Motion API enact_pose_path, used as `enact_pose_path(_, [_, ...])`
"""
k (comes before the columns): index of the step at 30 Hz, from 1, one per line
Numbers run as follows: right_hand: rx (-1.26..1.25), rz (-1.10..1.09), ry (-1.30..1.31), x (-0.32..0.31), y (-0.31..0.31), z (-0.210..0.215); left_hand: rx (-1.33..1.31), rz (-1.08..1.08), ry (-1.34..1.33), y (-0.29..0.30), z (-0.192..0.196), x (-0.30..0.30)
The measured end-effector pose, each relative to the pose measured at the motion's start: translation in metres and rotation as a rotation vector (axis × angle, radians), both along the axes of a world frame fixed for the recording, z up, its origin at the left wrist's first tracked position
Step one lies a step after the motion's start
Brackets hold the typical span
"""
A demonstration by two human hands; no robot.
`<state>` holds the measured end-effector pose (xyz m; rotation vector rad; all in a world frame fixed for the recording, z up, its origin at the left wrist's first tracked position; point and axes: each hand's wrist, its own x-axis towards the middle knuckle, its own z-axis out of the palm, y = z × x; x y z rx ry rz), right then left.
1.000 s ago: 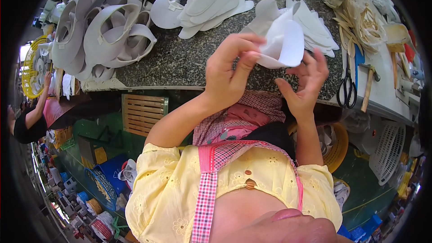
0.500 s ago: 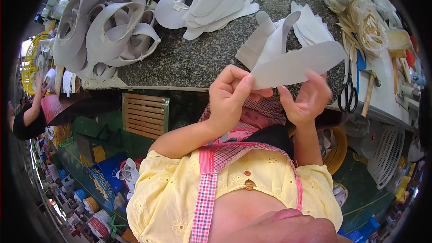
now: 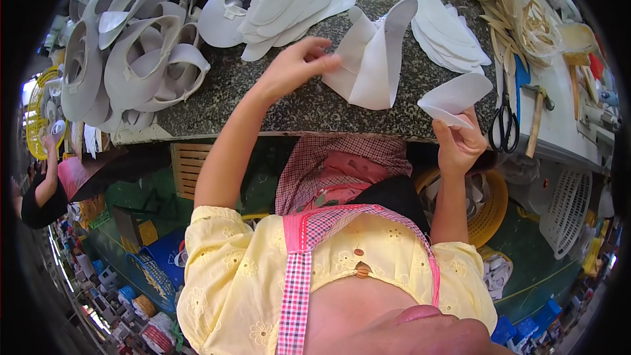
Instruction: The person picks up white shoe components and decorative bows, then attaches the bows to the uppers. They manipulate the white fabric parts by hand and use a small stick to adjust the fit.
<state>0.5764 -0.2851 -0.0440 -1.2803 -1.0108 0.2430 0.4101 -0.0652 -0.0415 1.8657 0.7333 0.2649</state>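
My right hand (image 3: 462, 143) grips a white insole-shaped sheet (image 3: 458, 97) by its lower edge, just past the table's near edge. The sheet is bent over into a curl. My left hand (image 3: 296, 69) is raised over the table with thumb and fingers apart and nothing in them. Its fingertips are close to a white shoe upper piece (image 3: 374, 69) that stands folded on the speckled stone top (image 3: 263, 98); whether they touch I cannot tell. Beyond my right hand lies a fanned stack of white insole shapes (image 3: 447, 33).
Loop-shaped white shoe uppers (image 3: 141, 59) are heaped at the left, beside another insole stack (image 3: 289, 6). Black-handled scissors (image 3: 504, 128), a hammer (image 3: 537, 121) and thin wooden strips (image 3: 503, 39) lie at the right. A co-worker's arm (image 3: 47, 187) shows at far left.
My left hand has let go of the white sheet and moved left and away from me. My right hand keeps the sheet, lower and now curled, where it was flat between both hands.
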Motion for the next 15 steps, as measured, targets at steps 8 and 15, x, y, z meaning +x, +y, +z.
enact_pose_path(8, [-0.14,-0.149,0.191,0.014,-0.007,-0.048,-0.493,-0.266,-0.31,-0.013,-0.005,0.047])
enact_pose_path(15, [-0.035,-0.083,0.242,0.014,0.006,-0.035,-0.089,-0.507,-0.252,0.028,-0.027,0.026])
